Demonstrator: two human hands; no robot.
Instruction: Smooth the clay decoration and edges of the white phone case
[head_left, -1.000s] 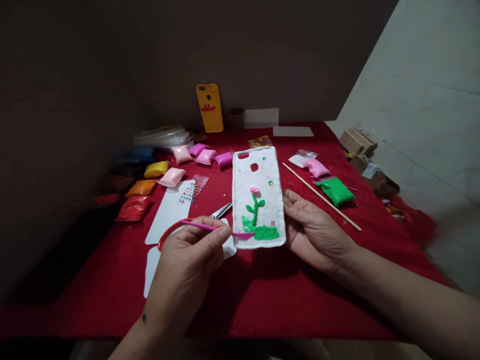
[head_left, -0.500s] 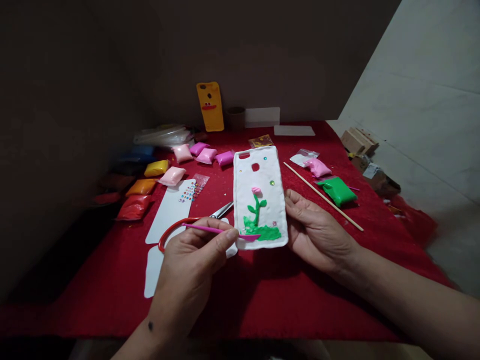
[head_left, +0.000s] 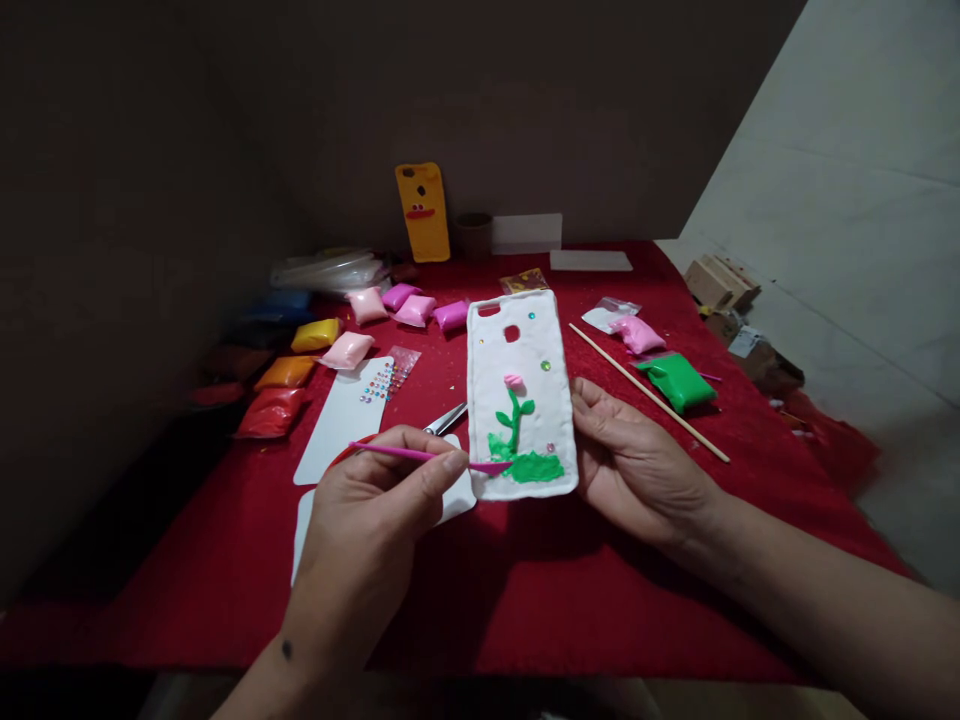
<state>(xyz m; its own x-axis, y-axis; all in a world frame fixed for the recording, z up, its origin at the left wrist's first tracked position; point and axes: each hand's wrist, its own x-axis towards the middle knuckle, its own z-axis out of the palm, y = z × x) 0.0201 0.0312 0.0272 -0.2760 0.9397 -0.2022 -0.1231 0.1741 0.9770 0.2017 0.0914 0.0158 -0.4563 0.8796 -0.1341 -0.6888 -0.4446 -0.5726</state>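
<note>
My right hand (head_left: pixel 637 450) grips the right edge of a white clay-covered phone case (head_left: pixel 491 355), held tilted up above the table. On the case are a pink bud (head_left: pixel 514 381), a green clay stem with leaves (head_left: pixel 514 415), a patch of green clay (head_left: pixel 537 467) along the bottom and a few small gems. My left hand (head_left: pixel 390 500) pinches a pink clay modelling tool (head_left: pixel 397 452). The tool's flat tip lies over the green clay near the lower left of the case. Behind my left hand are scissors (head_left: pixel 448 417), their handles mostly hidden.
White sheets (head_left: pixel 341 420) and a gem sticker strip (head_left: pixel 390 376) lie left. Several coloured clay packets (head_left: pixel 286 373) line the left and back. A wooden stick (head_left: pixel 649 393) and a green clay packet (head_left: pixel 679 382) lie right. A yellow phone case (head_left: pixel 424 215) leans at the back.
My left hand and the modelling tool have moved slightly left, with the tip shifting left and up across the green clay. My right hand and the case have barely moved.
</note>
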